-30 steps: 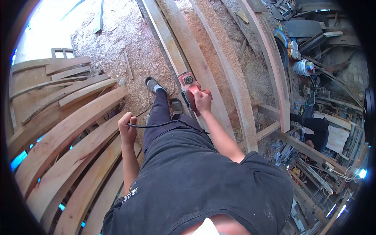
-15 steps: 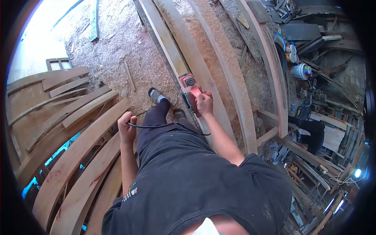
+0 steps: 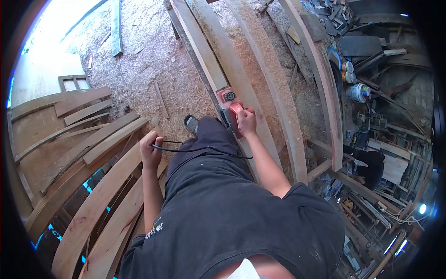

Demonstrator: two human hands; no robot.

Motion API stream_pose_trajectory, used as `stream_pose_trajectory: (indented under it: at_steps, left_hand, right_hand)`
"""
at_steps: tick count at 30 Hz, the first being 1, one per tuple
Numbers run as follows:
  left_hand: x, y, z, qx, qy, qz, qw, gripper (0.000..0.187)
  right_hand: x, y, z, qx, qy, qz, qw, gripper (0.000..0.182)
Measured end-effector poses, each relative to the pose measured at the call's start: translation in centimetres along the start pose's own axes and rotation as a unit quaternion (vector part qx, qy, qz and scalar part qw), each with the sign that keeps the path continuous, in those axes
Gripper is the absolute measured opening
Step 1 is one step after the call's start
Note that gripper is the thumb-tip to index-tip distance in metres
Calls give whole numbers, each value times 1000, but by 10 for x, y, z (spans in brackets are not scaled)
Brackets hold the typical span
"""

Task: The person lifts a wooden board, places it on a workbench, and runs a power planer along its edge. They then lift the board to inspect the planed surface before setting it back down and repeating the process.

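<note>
A red electric hand planer (image 3: pixel 227 111) with a black front knob rests on a long, narrow board (image 3: pixel 202 43). My right hand (image 3: pixel 246 122) is closed around the planer's rear handle. On the left, my left hand (image 3: pixel 151 142) is closed on a black power cord (image 3: pixel 186 149), which runs across my waist toward the right arm. Right beside the board under the planer lies a wider plank (image 3: pixel 239 69), parallel to it. The planer's sole is hidden against the wood.
Curved planks (image 3: pixel 100 204) are stacked on the left. Further long beams (image 3: pixel 267 69) extend on the right. Wood shavings (image 3: pixel 139 69) cover the floor. Paint buckets (image 3: pixel 357 93) and scrap stand at far right, near a person in dark clothing (image 3: pixel 371 165).
My legs have shifted: one foot now shows where two did. The planer and both hands keep nearly the same place in view, while the surroundings have slid slightly right and down.
</note>
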State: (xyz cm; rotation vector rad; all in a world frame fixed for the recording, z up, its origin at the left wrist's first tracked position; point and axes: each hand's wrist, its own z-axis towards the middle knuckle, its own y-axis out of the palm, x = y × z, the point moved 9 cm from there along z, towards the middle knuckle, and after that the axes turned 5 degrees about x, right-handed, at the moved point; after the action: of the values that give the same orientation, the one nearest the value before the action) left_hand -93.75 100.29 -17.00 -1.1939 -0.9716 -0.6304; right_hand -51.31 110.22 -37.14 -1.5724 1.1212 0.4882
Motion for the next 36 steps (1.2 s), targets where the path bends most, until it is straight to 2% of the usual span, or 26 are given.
stream_pose_trajectory:
  at_steps: [12, 16, 20, 22, 23, 27, 32, 34, 36]
  left_hand:
    - [-12, -11, 49, 9, -14, -8, 1000, 67]
    - [-25, -19, 80, 17, -19, 4, 1000, 66]
    - [-53, -23, 117, 15, -45, -21, 999, 65]
    - [-49, -27, 144, 12, -25, -9, 1000, 64]
    - [-45, -28, 157, 10, -8, 0, 1000, 63]
    - [-59, -26, 204, -9, -43, -16, 999, 66]
    - [-64, -27, 261, -25, -21, 10, 999, 65]
    - [-68, -23, 279, -37, -34, -2, 999, 66]
    - [-72, -21, 297, -44, -47, -10, 998, 66]
  right_hand:
    - [-43, 34, 51, 12, -11, -28, 999, 53]
    - [-67, 49, 72, 45, -50, -83, 994, 54]
    - [-94, 70, 88, 52, -60, -78, 994, 56]
    - [-112, 77, 97, 61, -73, -91, 991, 56]
    - [-120, 81, 104, 63, -70, -91, 991, 56]
    - [-128, 100, 126, 66, -52, -93, 992, 55]
    - [-150, 109, 150, 66, -49, -94, 992, 55]
    - [-152, 116, 161, 10, 18, -78, 997, 55]
    - [-168, 122, 176, 6, 22, -78, 997, 55]
